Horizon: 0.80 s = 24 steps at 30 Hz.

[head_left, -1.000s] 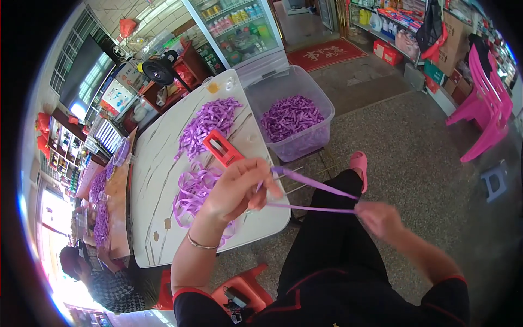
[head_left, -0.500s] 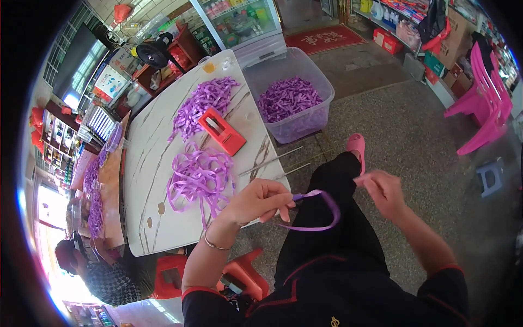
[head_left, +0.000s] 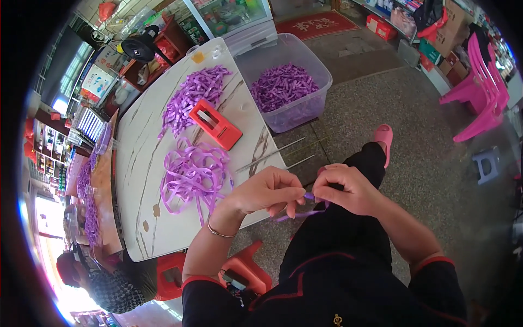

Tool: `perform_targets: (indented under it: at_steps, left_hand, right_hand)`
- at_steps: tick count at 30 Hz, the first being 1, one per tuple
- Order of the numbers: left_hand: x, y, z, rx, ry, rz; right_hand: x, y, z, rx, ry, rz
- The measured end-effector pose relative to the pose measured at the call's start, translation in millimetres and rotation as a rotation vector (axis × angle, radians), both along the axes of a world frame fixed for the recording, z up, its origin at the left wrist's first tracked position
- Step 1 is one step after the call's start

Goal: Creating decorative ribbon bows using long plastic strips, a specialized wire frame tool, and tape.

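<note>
The two hands were close together over the person's lap, almost touching. The left hand [head_left: 269, 192] and the right hand [head_left: 348, 188] both had their fingers [head_left: 297, 197] pinched shut on one purple ribbon [head_left: 297, 214]. The ribbon sat right between the hands, at the fingertips, so neither hand was nearer to it. A short loose end hung out below the left hand and lay slanting, low on the left and higher on the right. How it was folded inside the pinch was hidden.

A little farther off, to the left, was the bench [head_left: 136, 180]. A loose heap of ribbon [head_left: 193, 177] lay on its near part. Behind the heap was a red tool [head_left: 216, 124], and then a pile of cut pieces [head_left: 193, 92]. Just past the bench edge stood a clear tub [head_left: 305, 117] with more purple pieces inside.
</note>
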<state>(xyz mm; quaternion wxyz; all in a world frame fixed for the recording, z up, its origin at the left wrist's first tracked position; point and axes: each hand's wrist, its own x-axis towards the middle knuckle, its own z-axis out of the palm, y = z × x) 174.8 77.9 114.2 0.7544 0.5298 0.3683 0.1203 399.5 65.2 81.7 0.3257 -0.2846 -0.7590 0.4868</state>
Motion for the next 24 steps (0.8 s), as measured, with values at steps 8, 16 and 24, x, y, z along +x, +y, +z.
perform_targets:
  at_steps: [8,16,24]
  left_hand:
    - [1.8,13.3,-23.8,-0.025,-0.040,-0.029]
    - [-0.2,22.9,-36.2,-0.008,0.011,-0.127]
    - [0.1,33.5,-43.7,0.049,-0.003,-0.246]
  right_hand:
    - [0.5,-6.9,-11.7,-0.139,-0.048,-0.077]
    - [-2.5,-9.1,-32.3,-0.596,0.116,-0.063]
    - [-1.6,-6.5,-37.7,-0.725,0.182,-0.042]
